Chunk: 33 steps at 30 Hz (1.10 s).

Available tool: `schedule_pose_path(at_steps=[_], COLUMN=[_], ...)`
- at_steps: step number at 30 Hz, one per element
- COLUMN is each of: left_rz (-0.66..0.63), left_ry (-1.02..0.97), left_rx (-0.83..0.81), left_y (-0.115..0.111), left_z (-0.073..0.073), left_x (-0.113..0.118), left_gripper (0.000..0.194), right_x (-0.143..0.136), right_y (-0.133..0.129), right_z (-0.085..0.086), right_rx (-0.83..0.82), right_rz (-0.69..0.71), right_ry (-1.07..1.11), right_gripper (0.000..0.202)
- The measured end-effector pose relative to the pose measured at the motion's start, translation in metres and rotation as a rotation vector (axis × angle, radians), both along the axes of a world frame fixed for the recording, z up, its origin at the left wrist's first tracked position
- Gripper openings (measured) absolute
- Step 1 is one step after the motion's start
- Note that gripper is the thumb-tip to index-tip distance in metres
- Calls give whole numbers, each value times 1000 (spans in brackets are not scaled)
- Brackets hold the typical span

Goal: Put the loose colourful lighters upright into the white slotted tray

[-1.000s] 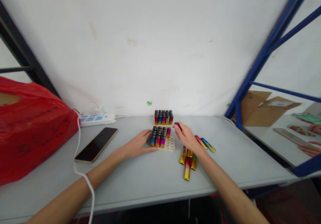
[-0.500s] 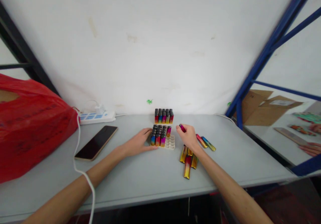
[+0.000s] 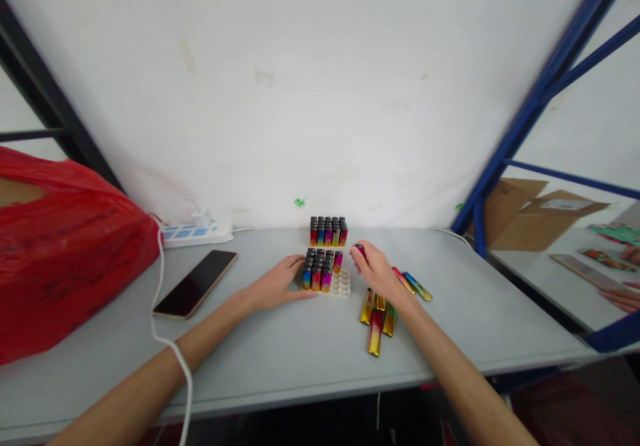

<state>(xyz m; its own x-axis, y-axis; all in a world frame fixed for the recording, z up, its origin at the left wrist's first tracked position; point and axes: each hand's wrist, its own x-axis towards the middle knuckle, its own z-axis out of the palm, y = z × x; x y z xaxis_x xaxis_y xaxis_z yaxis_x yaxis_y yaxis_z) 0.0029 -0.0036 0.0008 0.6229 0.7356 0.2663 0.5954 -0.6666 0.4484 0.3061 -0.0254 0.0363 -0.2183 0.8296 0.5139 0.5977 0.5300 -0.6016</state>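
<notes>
A grey table (image 3: 280, 346) stands against a white wall (image 3: 310, 86), with a black frame bar at the left and blue rack bars (image 3: 530, 106) at the right. Near the table's left edge lies a red plastic bag (image 3: 60, 246). At the back edge, left of the middle, is a white power strip (image 3: 195, 233), and a white cable (image 3: 173, 353) runs from it to the front edge. A dark phone (image 3: 196, 283) lies flat between the bag and the middle.

In the middle of the table a white tray (image 3: 340, 285) holds upright coloured lighters (image 3: 320, 271); a second full block of lighters (image 3: 328, 231) stands behind it, close to the back edge. The left hand (image 3: 277, 285) rests open against the tray's left side. The right hand (image 3: 375, 269) is closed on one lighter (image 3: 359, 250), just right of the tray; only its dark red tip shows. Loose lighters (image 3: 377, 316) lie flat under the right wrist, partly covered by it.

Beyond the blue bars, another person's hand (image 3: 623, 296) is cut by the picture's edge, beside cardboard boxes (image 3: 530, 216).
</notes>
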Motion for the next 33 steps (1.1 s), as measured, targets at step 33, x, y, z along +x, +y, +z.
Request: schedule_pose_path(at_steps=[33], left_rz=[11], left_ry=[-44], left_rx=[3], left_y=[-2], left_z=[1], left_x=[1], left_gripper=[83], right_x=[-5], right_y=[0], right_z=[0], right_rx=[-20], right_rz=[-136], right_ry=[-509], right_gripper=[49])
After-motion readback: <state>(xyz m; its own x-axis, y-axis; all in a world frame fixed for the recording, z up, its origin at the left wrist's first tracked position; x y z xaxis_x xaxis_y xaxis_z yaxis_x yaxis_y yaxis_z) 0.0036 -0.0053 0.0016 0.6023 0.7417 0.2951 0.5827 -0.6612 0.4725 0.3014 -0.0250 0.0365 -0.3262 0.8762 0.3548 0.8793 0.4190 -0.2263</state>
